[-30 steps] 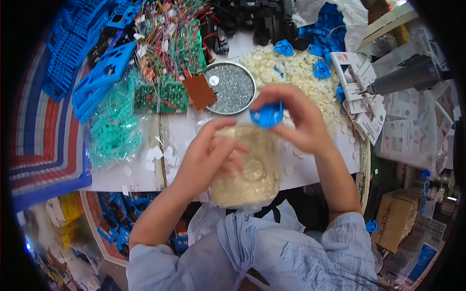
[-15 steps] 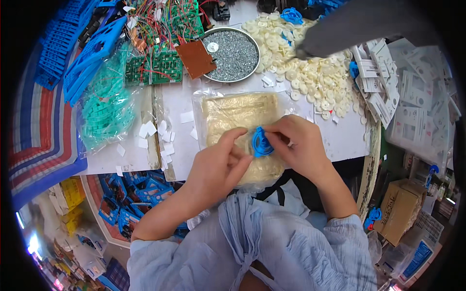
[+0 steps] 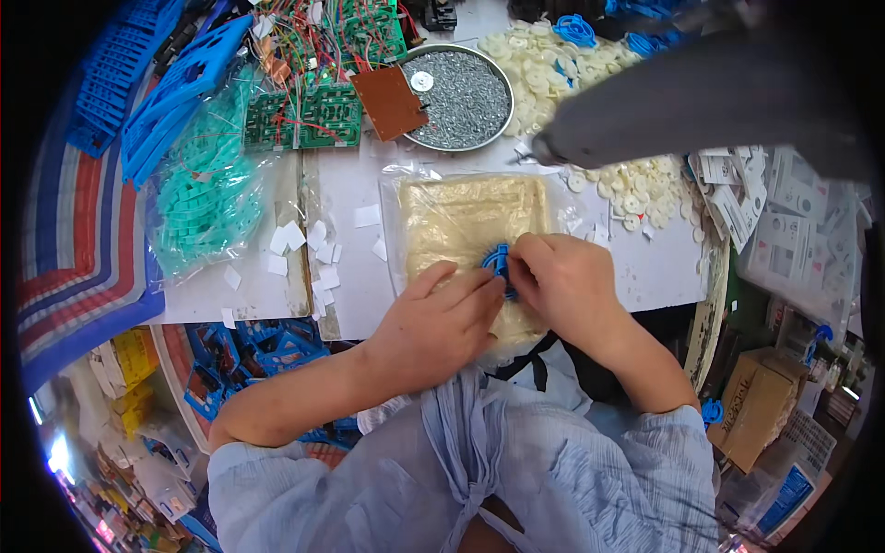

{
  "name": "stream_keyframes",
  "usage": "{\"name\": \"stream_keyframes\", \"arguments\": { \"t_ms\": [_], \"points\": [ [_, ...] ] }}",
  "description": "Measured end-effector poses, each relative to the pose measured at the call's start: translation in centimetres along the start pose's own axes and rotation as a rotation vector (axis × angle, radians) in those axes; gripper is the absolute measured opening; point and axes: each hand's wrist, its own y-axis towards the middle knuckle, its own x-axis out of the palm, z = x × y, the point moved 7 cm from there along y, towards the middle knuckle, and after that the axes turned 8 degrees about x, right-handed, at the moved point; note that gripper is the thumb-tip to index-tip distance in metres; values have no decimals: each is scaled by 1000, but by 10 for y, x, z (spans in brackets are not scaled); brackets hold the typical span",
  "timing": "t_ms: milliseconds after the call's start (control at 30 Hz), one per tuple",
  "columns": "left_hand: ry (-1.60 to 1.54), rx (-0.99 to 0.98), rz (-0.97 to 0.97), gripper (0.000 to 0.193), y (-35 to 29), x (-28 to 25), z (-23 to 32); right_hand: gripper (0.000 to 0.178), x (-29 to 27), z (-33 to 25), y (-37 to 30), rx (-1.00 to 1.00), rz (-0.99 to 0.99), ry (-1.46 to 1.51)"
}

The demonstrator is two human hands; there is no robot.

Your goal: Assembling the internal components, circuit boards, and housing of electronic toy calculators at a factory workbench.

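a: where's the blue plastic part (image 3: 497, 263)?
b: over the clear bag (image 3: 466, 221) on the white surface (image 3: 355, 184) — both hands pinch it.
a: left hand (image 3: 438, 318)?
b: fingers curled on its left edge; right hand (image 3: 562, 281) grips the other side.

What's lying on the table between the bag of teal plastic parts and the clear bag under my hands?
In the head view, small white paper squares lie scattered between the teal bag and the clear bag.

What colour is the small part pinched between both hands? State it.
Blue; the small part shows best in the head view, over the clear bag.
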Motion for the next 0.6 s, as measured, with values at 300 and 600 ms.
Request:
{"name": "stream_keyframes", "arguments": {
  "t_ms": [300,600],
  "points": [
    [100,11,-83,45,1,3,3,16,-20,-4,116,-173,357,297],
    [-183,-30,249,49,-17,-35,-23,17,-73,39,134,-18,366,430]
  ]
}}
